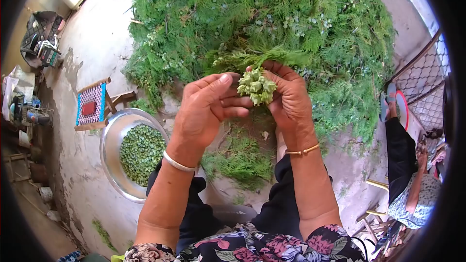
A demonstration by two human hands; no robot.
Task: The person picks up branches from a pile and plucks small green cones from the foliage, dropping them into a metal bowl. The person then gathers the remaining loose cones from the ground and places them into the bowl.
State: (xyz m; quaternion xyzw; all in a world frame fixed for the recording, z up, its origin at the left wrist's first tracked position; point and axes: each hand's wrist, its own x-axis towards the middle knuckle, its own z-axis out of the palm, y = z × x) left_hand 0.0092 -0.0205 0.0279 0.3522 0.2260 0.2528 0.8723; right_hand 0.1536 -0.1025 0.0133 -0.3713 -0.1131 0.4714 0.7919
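Observation:
A cluster of pale green cones [256, 86] hangs on a leafy green sprig [262, 58] in front of me. My right hand [290, 94] pinches the sprig between thumb and fingers, at the cluster's right side. My left hand [211, 102] is at the cluster's left, thumb raised and fingers apart, its fingertips by the cones; whether they touch is hard to tell. To the left on the floor, a metal basin [110, 148] holds loose green cones [142, 153].
A large heap of green branches [194, 29] fills the floor ahead. A small pile of sprigs [242, 160] lies between my feet. A woven stool [91, 104] stands left. Another person [412, 189] sits at right, near a wire mesh [427, 73].

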